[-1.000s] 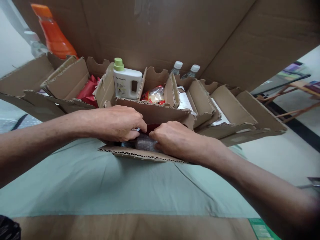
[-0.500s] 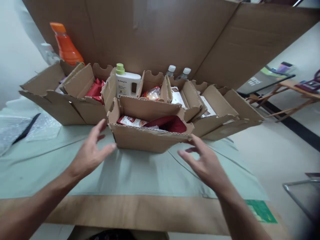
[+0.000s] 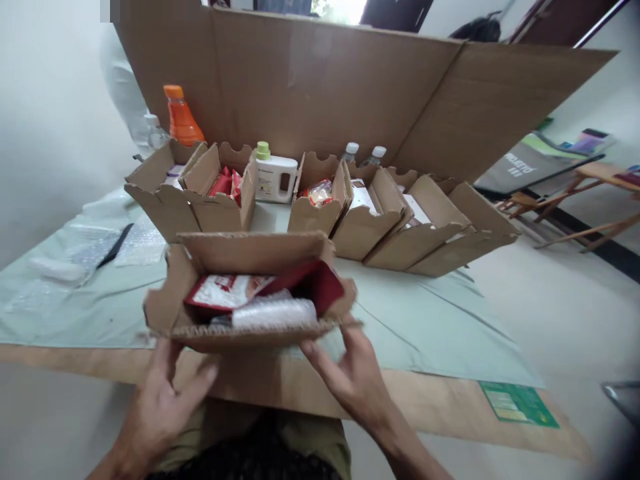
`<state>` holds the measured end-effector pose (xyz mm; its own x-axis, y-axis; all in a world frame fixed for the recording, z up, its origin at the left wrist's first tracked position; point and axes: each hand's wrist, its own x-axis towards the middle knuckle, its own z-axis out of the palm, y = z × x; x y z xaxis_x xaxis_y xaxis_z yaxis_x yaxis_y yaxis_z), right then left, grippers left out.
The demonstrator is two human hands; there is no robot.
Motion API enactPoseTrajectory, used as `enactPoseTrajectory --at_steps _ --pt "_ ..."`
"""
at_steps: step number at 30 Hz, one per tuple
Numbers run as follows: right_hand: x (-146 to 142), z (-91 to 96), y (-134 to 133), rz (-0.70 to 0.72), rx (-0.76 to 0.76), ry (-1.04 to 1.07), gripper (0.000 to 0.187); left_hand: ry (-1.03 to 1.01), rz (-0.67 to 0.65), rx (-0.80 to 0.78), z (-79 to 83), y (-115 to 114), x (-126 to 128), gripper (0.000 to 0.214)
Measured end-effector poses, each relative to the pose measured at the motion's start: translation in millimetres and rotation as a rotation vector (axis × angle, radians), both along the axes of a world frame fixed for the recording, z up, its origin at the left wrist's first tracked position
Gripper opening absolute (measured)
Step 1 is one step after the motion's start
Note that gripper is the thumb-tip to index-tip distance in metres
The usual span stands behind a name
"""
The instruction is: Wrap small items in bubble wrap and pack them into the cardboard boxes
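I hold a small open cardboard box [image 3: 210,333] up off the table, close to my body. My left hand [image 3: 160,400] grips its lower left side with the fingers curled under it. My right hand [image 3: 345,373] supports its lower right corner. Inside the box lie a red and white packet [image 3: 225,293], a dark red pouch [image 3: 320,287] and a bubble-wrapped item [image 3: 273,312].
A row of open cardboard boxes [image 3: 320,217] stands on the green cloth [image 3: 425,320] at the back, before a tall cardboard sheet [image 3: 325,87]. A white bottle with a green cap [image 3: 273,175], an orange bottle [image 3: 181,120] and two clear bottles [image 3: 363,155] stand there. Bubble wrap [image 3: 135,243] lies left.
My hands left the inside of the box, opened beside it, then took hold of it and lifted it off the table toward me. The view pulled back.
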<state>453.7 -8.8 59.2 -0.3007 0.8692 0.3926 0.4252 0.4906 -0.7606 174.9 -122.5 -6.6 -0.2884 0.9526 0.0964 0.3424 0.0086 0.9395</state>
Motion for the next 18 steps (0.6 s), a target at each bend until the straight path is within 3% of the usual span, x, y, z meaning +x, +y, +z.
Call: enactPoseTrajectory --at_steps 3,6,9,12,15,18 --pt "-19.1 5.6 32.2 0.037 -0.043 0.07 0.034 0.031 0.138 0.11 30.2 33.7 0.5 0.063" --pt "-2.4 -1.3 44.1 -0.107 -0.043 0.17 0.042 0.047 0.132 0.231 37.5 62.5 32.1 0.063" --pt "27.5 -14.4 33.0 -0.201 -0.048 0.202 0.049 0.061 0.096 0.188 16.0 57.1 61.2 0.07" --pt "34.9 -29.7 29.6 -0.168 -0.118 0.165 0.052 0.053 0.16 0.064 -14.8 33.1 68.1 0.076" --pt "11.0 -42.3 51.8 -0.085 -0.14 0.185 0.054 0.052 0.249 0.034 -32.2 15.6 61.6 0.086" --pt "-26.2 -49.0 88.0 -0.006 -0.098 0.255 0.061 0.12 0.224 0.105 -31.6 10.0 61.6 0.087"
